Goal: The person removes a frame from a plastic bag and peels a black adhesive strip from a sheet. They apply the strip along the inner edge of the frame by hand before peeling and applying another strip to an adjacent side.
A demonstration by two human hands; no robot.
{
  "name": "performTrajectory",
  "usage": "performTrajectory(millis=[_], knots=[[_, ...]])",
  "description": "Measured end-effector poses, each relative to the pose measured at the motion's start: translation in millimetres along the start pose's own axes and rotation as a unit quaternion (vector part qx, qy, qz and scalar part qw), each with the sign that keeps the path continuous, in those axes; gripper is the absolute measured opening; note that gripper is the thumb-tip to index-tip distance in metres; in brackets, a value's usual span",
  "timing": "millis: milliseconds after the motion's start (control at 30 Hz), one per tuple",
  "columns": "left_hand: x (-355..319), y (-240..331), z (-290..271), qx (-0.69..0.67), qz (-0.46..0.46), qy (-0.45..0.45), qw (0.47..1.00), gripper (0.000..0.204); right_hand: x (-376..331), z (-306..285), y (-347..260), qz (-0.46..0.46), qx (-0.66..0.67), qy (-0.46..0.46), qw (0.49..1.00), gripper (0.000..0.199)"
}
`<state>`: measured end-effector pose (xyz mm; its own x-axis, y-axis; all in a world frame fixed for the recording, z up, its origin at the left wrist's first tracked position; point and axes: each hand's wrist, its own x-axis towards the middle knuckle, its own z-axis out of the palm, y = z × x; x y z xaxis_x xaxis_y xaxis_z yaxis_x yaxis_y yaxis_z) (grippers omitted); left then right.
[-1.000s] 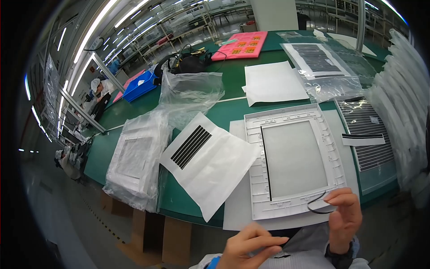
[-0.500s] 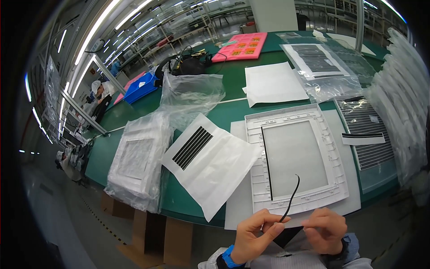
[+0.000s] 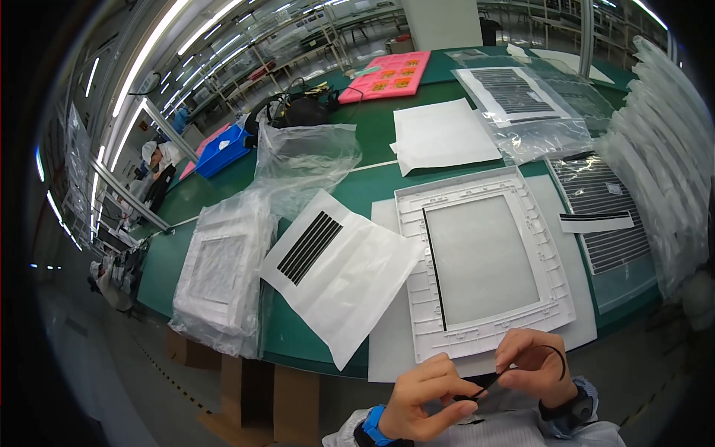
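My left hand and my right hand are close together at the lower edge, both pinching a thin black strip that curls in a loop over the right fingers. Just beyond them lies a white rectangular plastic frame on a white sheet, with one black strip laid along the left side of its opening. To the left of the frame a white paper sheet carries several black strips side by side.
A stack of bagged white frames sits at the left on the green table. Crumpled clear bags, a white sheet, a pink tray, a blue bin and striped panels lie further out. A person is at a far bench.
The strip stood up straight between my hands half a second ago; now it bends into a loop over my right fingers. Both hands shifted slightly right.
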<state>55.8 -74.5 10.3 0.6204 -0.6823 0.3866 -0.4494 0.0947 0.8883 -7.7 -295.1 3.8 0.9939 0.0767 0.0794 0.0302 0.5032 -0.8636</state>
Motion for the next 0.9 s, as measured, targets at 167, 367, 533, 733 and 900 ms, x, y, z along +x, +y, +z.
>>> performTrajectory(millis=[167, 367, 533, 733, 900], knots=[[5.0, 7.6, -1.8, 0.015, -0.047, 0.003, 0.999, 0.024, 0.9, -1.0, -13.0, -0.063, -0.185, -0.001, 0.981, 0.019], [5.7, 10.9, -2.7, 0.201, -0.082, 0.086, 0.972, 0.029, -5.3, -10.2, -17.4, -0.195, -0.313, 0.104, 0.924, 0.016], [-11.4, -22.5, -20.1, 0.389, -0.079, 0.056, 0.916, 0.026, -13.5, -35.5, -26.9, -0.171, -0.302, 0.208, 0.914, 0.013], [-5.7, -9.5, 12.6, 0.312, -0.035, -0.011, 0.949, 0.017, -13.9, -35.9, -24.5, -0.100, -0.279, 0.232, 0.927, 0.014], [9.5, -25.9, 10.0, 0.285, -0.048, -0.051, 0.956, 0.025, -2.7, -24.2, -6.8, -0.051, -0.363, 0.221, 0.904, 0.014]])
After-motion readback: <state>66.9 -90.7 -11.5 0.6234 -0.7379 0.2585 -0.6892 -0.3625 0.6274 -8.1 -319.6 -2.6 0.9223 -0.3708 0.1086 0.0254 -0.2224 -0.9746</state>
